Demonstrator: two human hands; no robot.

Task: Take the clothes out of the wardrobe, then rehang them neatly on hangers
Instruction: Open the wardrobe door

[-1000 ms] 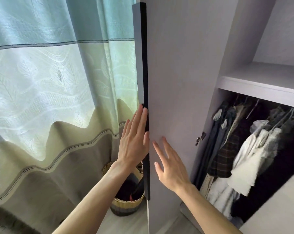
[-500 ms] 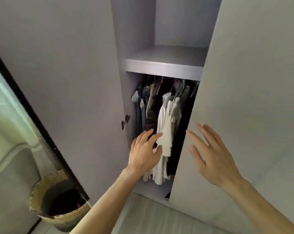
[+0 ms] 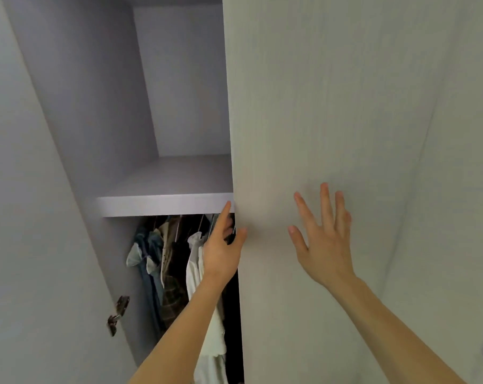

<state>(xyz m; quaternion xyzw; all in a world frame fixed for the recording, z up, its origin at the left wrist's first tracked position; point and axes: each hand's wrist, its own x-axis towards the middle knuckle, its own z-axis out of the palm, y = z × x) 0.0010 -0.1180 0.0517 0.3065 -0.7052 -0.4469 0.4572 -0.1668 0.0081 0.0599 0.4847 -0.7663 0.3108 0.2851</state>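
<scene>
Since the frame half a second earlier, the left hand (image 3: 223,246) had risen from in front of the clothes to the free edge of the pale grey right-hand wardrobe door (image 3: 345,120). The woven basket had left the view. The right hand (image 3: 324,239) had kept its place at the door's face.

Grip state: the left hand pinched the door edge, with the thumb on the front face and the other fingers passed behind the edge. The right hand was flat, fingers straight and spread, holding nothing. Whether its palm actually touched the panel could not be determined.

Meaning for the task: by this evidence, the step in hand was opening the second door. No garment had been removed yet.

Location: the row of hanging clothes (image 3: 165,273) sat in the lower compartment, directly under the pale grey shelf (image 3: 162,204), between the opened left-hand door (image 3: 27,217) and the right-hand door. Blue denim items (image 3: 147,256) hung at the left. A white ruffled garment (image 3: 194,273) hung just beside the left wrist. Part of the row was hidden behind the right-hand door.

Orientation: each garment's long axis ran vertically, with hanger hooks at the top and hems downward. The garments hung edge-on to the camera, packed side by side from left to right. The rail was not visible.
</scene>
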